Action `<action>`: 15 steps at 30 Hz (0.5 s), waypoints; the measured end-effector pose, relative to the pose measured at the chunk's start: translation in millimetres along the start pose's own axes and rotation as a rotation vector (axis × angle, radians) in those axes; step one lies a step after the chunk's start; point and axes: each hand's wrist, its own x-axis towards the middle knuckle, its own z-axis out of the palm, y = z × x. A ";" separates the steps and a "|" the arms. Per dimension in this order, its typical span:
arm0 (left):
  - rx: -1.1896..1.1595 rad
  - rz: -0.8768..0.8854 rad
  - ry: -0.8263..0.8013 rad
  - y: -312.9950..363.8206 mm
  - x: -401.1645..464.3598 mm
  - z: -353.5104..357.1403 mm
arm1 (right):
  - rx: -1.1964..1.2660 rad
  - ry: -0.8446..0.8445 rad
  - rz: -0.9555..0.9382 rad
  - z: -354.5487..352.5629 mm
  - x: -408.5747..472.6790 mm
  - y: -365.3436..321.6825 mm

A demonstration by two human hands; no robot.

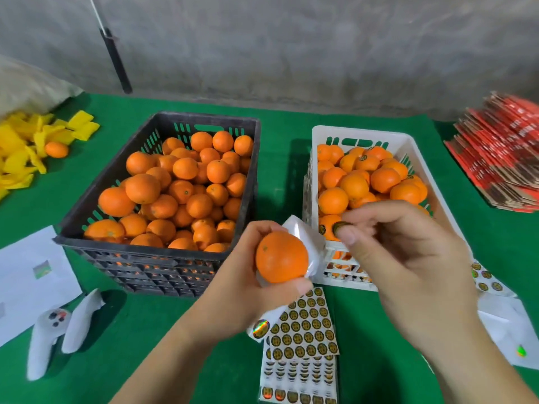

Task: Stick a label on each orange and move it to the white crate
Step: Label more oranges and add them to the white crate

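My left hand (242,290) grips an orange (281,257) together with a curled white label sheet (306,237), just in front of the two crates. My right hand (402,249) pinches a small round dark label (339,227) between thumb and forefinger, a little to the right of the orange and apart from it. The black crate (87,211) at centre left is heaped with several oranges. The white crate (414,150) at right holds several oranges, some showing labels. Sheets of round labels (306,325) lie on the green table below my hands.
Two white controllers (58,330) and a white paper (32,275) lie front left. Yellow wrappers (26,144) with one loose orange (57,149) sit far left. A stack of red cartons (501,153) is far right. More label sheets (485,278) and paper lie beside the white crate.
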 end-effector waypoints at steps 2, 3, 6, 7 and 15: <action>0.110 0.069 -0.031 2.2 -1.1 6.7 | -0.060 -0.230 0.059 10.2 7.1 -4.3; 0.163 0.093 -0.031 3.4 -1.5 9.1 | -0.097 -0.343 0.104 14.0 10.0 -4.0; 0.264 0.112 -0.026 5.7 -3.6 12.0 | -0.162 -0.532 0.202 13.5 16.0 -0.2; 0.276 0.116 -0.027 5.5 -4.4 12.0 | -0.181 -0.560 0.212 10.2 17.1 1.2; 0.370 0.172 0.057 -6.4 -6.9 15.3 | -0.138 -0.592 0.402 -2.4 11.6 20.1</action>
